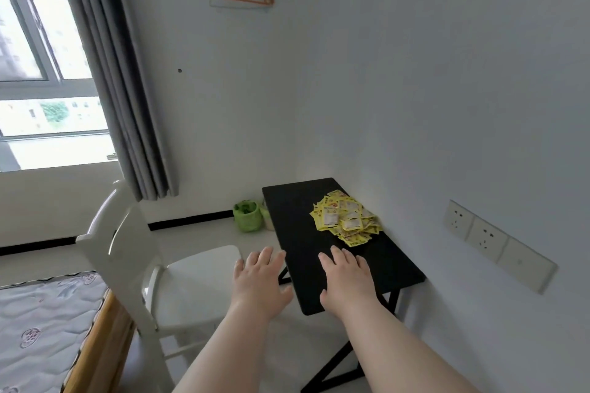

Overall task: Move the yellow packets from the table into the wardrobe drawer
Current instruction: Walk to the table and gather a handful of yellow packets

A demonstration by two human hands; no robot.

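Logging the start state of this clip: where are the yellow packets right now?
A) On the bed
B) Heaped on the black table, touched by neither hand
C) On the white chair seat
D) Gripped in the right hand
B: the yellow packets lie in a heap on the black table near the wall, while the left hand and the right hand are both open, empty and short of the pile.

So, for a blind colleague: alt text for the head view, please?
A person's open, empty left hand and right hand reach toward a heap of yellow packets on a black table by a white wall. A white chair stands left of it, a green bag on the floor beyond.
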